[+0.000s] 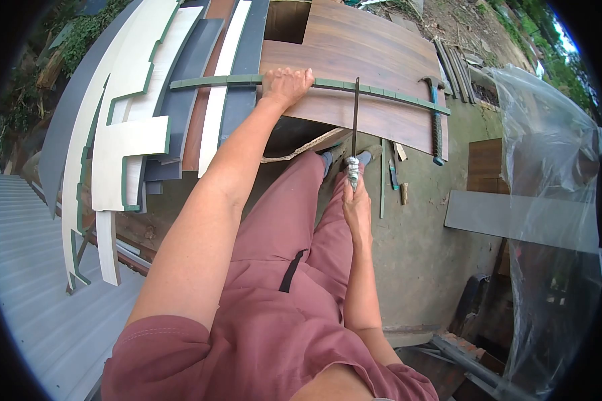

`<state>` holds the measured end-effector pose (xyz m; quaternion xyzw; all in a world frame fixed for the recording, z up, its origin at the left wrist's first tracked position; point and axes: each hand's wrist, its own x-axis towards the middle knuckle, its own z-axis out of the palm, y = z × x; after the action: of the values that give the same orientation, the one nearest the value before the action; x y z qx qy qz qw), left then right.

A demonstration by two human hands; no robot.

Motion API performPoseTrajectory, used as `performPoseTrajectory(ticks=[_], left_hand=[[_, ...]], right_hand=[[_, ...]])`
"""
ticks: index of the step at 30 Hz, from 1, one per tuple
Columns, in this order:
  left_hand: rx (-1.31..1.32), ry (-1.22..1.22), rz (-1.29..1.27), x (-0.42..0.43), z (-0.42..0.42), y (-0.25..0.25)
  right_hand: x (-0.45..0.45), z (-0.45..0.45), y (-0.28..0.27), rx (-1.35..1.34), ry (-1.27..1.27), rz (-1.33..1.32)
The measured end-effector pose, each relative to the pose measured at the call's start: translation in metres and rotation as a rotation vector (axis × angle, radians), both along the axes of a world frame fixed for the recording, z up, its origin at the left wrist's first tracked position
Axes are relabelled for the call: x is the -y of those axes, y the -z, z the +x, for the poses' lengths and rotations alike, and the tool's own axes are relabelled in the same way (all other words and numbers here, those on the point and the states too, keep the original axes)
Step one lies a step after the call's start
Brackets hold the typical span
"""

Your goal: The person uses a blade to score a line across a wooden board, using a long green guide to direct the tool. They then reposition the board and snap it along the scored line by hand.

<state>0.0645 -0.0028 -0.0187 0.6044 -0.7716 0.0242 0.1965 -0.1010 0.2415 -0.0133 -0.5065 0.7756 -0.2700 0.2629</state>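
A long narrow green strip [381,93] with evenly spaced marks along it lies across a brown wood-grain board [361,47]. My left hand [287,87] presses on the strip left of its middle, fingers curled over it. In my right hand [358,210] is a handsaw [356,123], seen nearly edge-on, its grip end wrapped in something silvery. The blade points away from me and crosses the strip right of my left hand; whether its teeth touch the strip I cannot tell. A claw hammer [437,123] lies at the board's right edge, its head beyond the strip's end.
White and grey cut panels [130,137] are stacked at left, under the strip's left end. On the concrete floor [415,234] lie small wood offcuts [400,152] and a thin strip [382,180]. Clear plastic sheeting [548,140] hangs at right over a grey board [478,212].
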Motion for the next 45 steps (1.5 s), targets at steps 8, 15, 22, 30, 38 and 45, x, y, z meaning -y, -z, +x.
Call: performPoseTrajectory(ticks=[8,15,22,30,38,45], left_hand=[[-0.013,-0.023,-0.044,0.002,-0.002,0.001],[0.003,-0.007,0.003,0.0,0.0,-0.002],[-0.015,0.001,-0.004,0.002,-0.001,0.001],[-0.023,-0.007,0.015,0.001,-0.002,0.0],[0.02,-0.009,0.026,0.002,-0.004,-0.001],[0.007,-0.023,0.016,0.003,-0.003,0.001]], right_hand=[[0.084,-0.02,-0.009,-0.02,-0.075,-0.011],[0.001,0.001,0.009,0.013,-0.006,-0.084],[0.066,-0.022,-0.008,0.018,-0.017,-0.007],[0.035,-0.004,0.007,-0.029,-0.02,-0.076],[0.045,-0.013,-0.009,0.028,-0.007,-0.046],[0.076,-0.012,-0.005,-0.12,-0.048,-0.066]])
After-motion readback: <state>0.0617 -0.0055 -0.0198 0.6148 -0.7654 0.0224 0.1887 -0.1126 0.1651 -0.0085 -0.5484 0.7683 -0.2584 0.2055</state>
